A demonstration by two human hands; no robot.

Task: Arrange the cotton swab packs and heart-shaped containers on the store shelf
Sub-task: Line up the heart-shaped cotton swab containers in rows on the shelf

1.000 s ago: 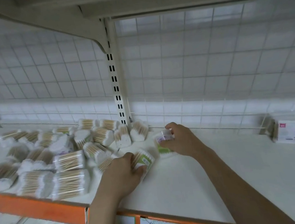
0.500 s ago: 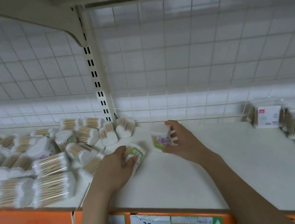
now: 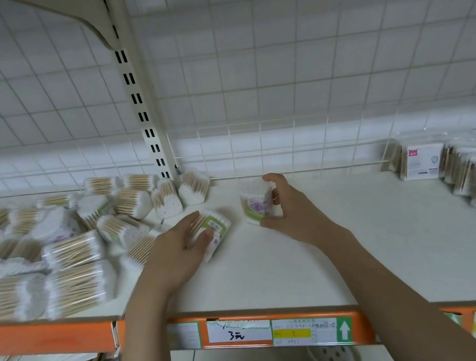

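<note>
Right hand (image 3: 289,210) grip curls round 1 upright heart-shaped container (image 3: 256,205) of cotton swabs, thumb on top edge, fingers underneath its near side; base looks just at or slightly off the shelf (image 3: 299,262), cannot tell which. Held upright probably so the purple flower label faces the aisle. Left hand (image 3: 178,243) grip lies loosely over a 2nd labelled container (image 3: 214,230) that lies tilted on its side, fingers nearly straight on top, thumb pressing the near face; likely steadying it before standing it up. The 2 containers sit apart, bare shelf between. Left of the left grip: jumbled pile of cotton swab packs (image 3: 73,252), some flat, some on end, unsorted. Far right of the right grip: boxed packs (image 3: 422,157) in a leaning row. Task looks early.
</note>
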